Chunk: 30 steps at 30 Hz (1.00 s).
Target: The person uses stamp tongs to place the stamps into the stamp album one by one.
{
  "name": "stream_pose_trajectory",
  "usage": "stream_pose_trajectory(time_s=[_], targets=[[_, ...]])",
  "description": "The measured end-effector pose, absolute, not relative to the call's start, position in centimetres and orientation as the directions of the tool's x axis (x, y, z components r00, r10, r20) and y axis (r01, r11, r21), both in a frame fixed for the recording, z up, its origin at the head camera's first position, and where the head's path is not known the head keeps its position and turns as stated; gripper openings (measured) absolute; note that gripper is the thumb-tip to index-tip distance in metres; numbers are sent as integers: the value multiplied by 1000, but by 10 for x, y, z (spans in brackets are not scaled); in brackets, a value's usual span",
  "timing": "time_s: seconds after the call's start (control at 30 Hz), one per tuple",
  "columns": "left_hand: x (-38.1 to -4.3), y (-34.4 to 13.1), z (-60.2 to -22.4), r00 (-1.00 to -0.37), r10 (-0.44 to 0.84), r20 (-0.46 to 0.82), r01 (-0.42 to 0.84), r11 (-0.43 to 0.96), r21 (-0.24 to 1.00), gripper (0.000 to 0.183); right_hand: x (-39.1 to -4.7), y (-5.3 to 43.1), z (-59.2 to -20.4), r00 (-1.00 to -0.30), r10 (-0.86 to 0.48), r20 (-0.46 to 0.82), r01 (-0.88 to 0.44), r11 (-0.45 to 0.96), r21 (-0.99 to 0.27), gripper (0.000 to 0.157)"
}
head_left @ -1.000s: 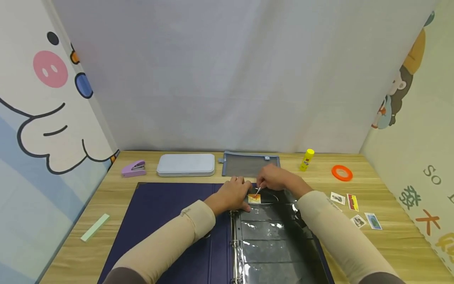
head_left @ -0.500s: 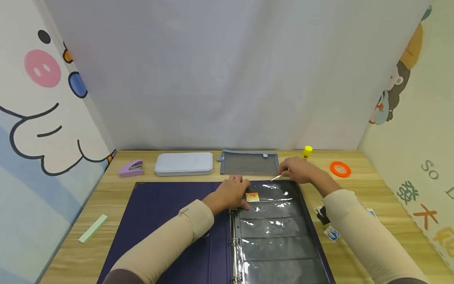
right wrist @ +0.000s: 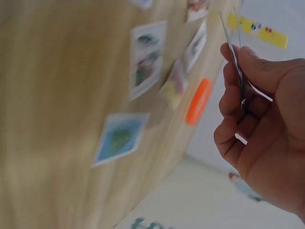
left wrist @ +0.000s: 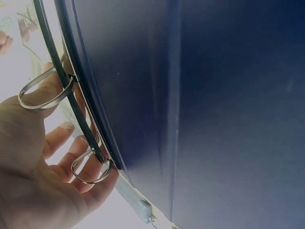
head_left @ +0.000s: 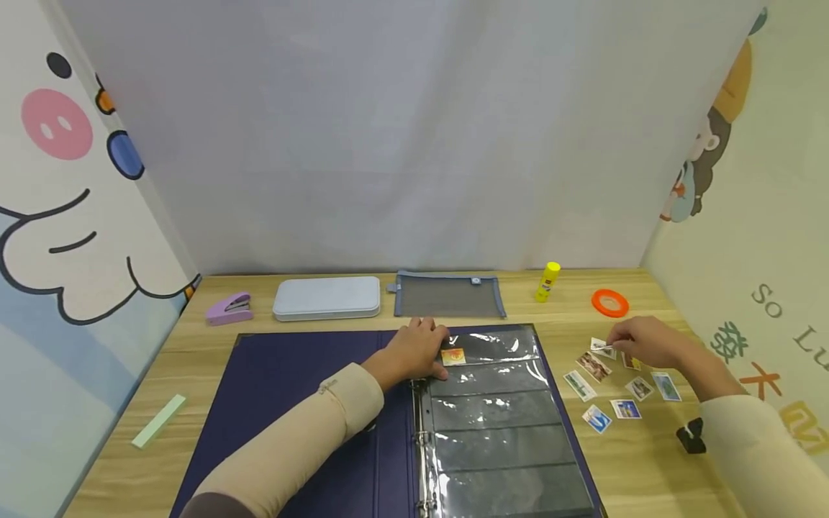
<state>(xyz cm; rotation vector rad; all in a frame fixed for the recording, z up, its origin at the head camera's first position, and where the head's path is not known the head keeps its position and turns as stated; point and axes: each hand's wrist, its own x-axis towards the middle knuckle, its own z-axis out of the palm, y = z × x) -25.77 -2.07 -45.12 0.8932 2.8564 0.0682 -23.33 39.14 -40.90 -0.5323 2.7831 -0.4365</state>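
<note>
A dark blue ring binder (head_left: 298,388) lies spread out, with a dark pocket page (head_left: 499,414) on its right side. An orange and yellow stamp (head_left: 453,357) is in the page's top row, at the left end. Beside that stamp my left hand (head_left: 414,351) rests on the page's upper left corner; the left wrist view shows its loosely bent fingers by the metal rings (left wrist: 45,102). My right hand (head_left: 648,344) pinches metal tweezers (right wrist: 228,37) over the loose stamps (head_left: 594,367). Their tips are apart in the right wrist view, with nothing visible between them.
Several stamps lie right of the binder, near a small black object (head_left: 691,437). Behind stand a purple stapler (head_left: 229,309), a pale case (head_left: 327,298), a mesh pouch (head_left: 448,296), a yellow glue stick (head_left: 547,282) and orange tape (head_left: 609,303). A pale green strip (head_left: 158,421) lies left.
My right hand, with the tweezers, has left the orange stamp on the page and moved right to the loose stamps. My left hand has stayed on the page.
</note>
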Motion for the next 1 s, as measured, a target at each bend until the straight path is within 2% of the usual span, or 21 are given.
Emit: stream_pose_trajectory(time_s=[0.17, 0.3, 0.5, 0.63, 0.87, 1.0], targets=[[-257, -22, -451, -814, 569, -120, 562, 823, 82, 75, -220, 413, -420, -915, -338, -220, -262, 913, -313, 14], [-257, -24, -450, -816, 565, -121, 559, 825, 78, 75, -216, 414, -429, -924, -337, -181, -268, 908, -322, 11], [-256, -22, -450, -814, 570, -113, 564, 821, 87, 74, -219, 409, -433, -925, -346, -157, -259, 877, -406, 10], [-255, -21, -450, -814, 569, -117, 562, 822, 91, 74, -229, 401, -426, -922, -355, -153, -248, 847, -469, 12], [-256, -21, -451, -814, 565, -132, 558, 825, 91, 75, -261, 365, -407, -912, -408, -48, -360, 849, -386, 11], [-257, -20, -451, -814, 562, -145, 555, 827, 91, 75, -281, 338, -399, -902, -429, -47, -377, 836, -397, 13]])
